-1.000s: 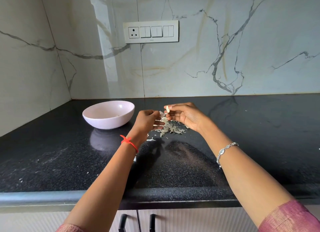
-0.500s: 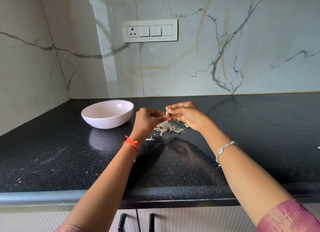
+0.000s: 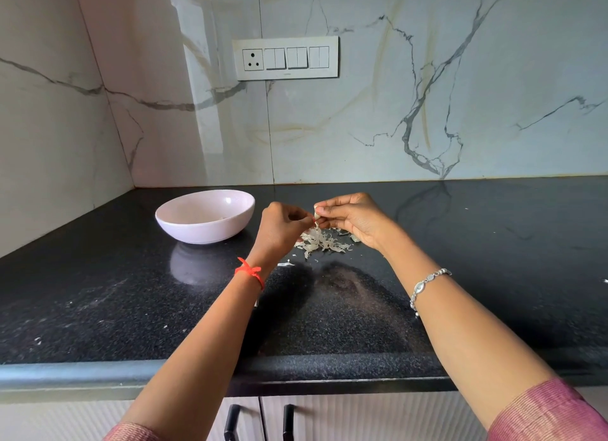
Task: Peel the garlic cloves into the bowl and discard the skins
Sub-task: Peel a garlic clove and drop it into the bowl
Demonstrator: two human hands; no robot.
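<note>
The marble wall (image 3: 427, 78) rises behind the fingers, and the black speckled countertop (image 3: 493, 259) spreads under them and out to both sides. Below the counter edge, nearer the person than the fingers, are pale cabinet doors (image 3: 362, 417) with two dark handles (image 3: 232, 421). A pale pink bowl (image 3: 204, 231) sits on the counter to the left of the fingers, close to the left knuckles but apart from them. What lies in it is too faint to tell. A white switch plate (image 3: 285, 58) is on the wall high above the fingers.

The left hand (image 3: 279, 230) and right hand (image 3: 355, 220) meet in the air above the counter, fingertips almost touching. The right fingers are curled, thumb and forefinger closed round the garlic clove (image 3: 316, 214), which pokes out at their tips. The left fingers are curled tight too, their tips pinching the clove's lower end. Whether they have skin or flesh is too small to tell.

A heap of papery skins (image 3: 320, 241) lies on the counter directly beneath the fingertips. A silver bracelet (image 3: 426, 284) hangs on the right wrist and a red thread (image 3: 250, 271) on the left, both behind the fingers.
</note>
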